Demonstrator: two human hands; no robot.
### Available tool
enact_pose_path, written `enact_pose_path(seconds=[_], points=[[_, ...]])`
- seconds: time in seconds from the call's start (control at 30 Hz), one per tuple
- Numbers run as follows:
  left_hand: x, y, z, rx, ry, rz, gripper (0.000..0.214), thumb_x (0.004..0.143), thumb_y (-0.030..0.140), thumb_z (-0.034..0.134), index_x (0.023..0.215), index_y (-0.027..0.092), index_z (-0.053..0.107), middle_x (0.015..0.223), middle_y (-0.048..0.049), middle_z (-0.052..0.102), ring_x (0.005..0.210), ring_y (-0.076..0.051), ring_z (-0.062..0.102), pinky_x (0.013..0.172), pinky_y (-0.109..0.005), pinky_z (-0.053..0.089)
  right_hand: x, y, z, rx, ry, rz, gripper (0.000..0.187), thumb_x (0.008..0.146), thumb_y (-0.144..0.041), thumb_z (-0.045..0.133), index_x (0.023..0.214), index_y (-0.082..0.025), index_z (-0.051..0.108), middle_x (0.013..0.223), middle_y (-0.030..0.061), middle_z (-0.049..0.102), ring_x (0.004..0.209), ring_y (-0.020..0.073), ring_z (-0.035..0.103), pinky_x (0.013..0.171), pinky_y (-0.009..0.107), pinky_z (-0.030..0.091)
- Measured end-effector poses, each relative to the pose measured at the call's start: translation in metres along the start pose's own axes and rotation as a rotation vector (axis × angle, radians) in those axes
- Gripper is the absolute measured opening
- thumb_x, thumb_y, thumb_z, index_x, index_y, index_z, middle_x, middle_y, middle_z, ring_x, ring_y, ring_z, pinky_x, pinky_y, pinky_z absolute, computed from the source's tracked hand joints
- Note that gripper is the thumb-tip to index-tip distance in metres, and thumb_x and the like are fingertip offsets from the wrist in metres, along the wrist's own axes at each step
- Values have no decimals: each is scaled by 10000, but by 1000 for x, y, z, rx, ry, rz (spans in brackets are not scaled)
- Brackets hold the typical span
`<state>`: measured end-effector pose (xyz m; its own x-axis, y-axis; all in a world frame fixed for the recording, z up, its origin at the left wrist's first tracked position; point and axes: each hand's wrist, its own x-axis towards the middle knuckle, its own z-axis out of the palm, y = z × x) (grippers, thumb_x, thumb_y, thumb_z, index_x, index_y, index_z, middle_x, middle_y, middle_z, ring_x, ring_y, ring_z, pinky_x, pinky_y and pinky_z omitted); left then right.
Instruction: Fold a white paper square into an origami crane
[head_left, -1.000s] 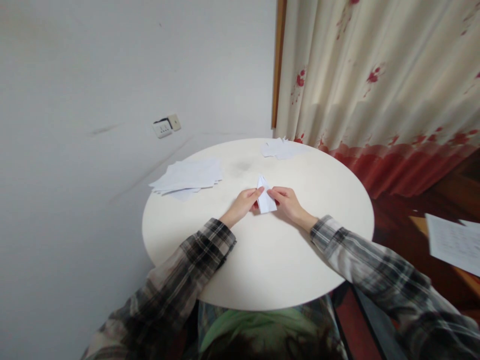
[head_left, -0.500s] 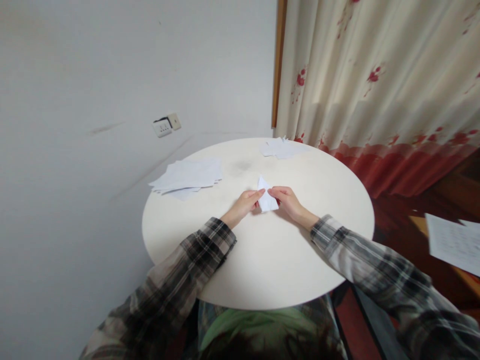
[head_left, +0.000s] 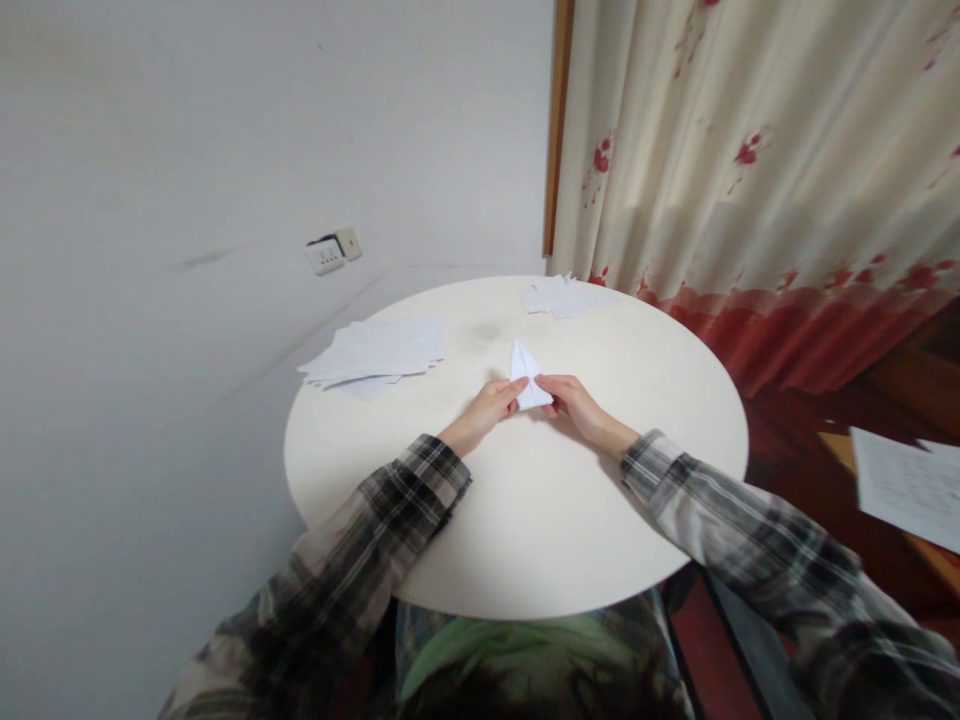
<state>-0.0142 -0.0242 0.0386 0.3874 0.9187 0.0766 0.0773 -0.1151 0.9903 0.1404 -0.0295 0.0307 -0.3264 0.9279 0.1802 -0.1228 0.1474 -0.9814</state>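
Observation:
Between my two hands is a small folded white paper point(head_left: 528, 362), its narrow point facing away from me and a crease running along its middle. My left hand point(head_left: 495, 402) pinches its left edge, thumb on top. On the opposite edge, my right hand point(head_left: 571, 396) grips it the same way, thumb near the centre crease. The fingers beneath the paper are mostly hidden. Both hands are over the middle of the round white table point(head_left: 525, 540).
A stack of white paper sheets point(head_left: 379, 348) lies at the table's left. Smaller paper pieces point(head_left: 564, 297) rest at the far edge. A wall with a socket point(head_left: 325, 256) borders the left, a curtain point(head_left: 750, 200) the back right. Printed sheets point(head_left: 904, 485) lie off to the right.
The folded paper has shifted slightly away from me between my fingers, and its point now reaches farther forward. Its centre crease shows more clearly. Both hands keep their grip and have barely moved.

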Motion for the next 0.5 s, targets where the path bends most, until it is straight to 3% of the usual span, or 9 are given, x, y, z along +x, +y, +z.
enact_pose_path(seconds=[0.1, 0.27, 0.5], points=[[0, -2, -1, -37, 3, -15, 529, 648, 655, 522, 493, 174, 365, 400, 75, 278, 380, -42, 219, 412, -232, 119, -2, -3, 1, -24, 0, 7, 375, 728, -468, 554, 529, -163, 466, 461, -52, 363, 447, 71, 290, 464, 250, 183], [-2, -1, -1, -23, -189, -89, 541, 677, 687, 458, 517, 174, 395, 386, 79, 250, 357, -45, 197, 404, -240, 95, -1, -1, 0, -6, 87, -16, 394, 713, -483, 576, 515, -169, 445, 456, -59, 345, 454, 67, 270, 474, 251, 178], [-4, 3, 1, -31, -116, -31, 517, 682, 656, 497, 542, 174, 373, 410, 85, 243, 382, -42, 172, 410, -238, 77, -1, 0, -1, 28, -2, 18, 439, 763, -518, 512, 507, -168, 445, 457, -44, 381, 455, 73, 293, 489, 259, 197]])
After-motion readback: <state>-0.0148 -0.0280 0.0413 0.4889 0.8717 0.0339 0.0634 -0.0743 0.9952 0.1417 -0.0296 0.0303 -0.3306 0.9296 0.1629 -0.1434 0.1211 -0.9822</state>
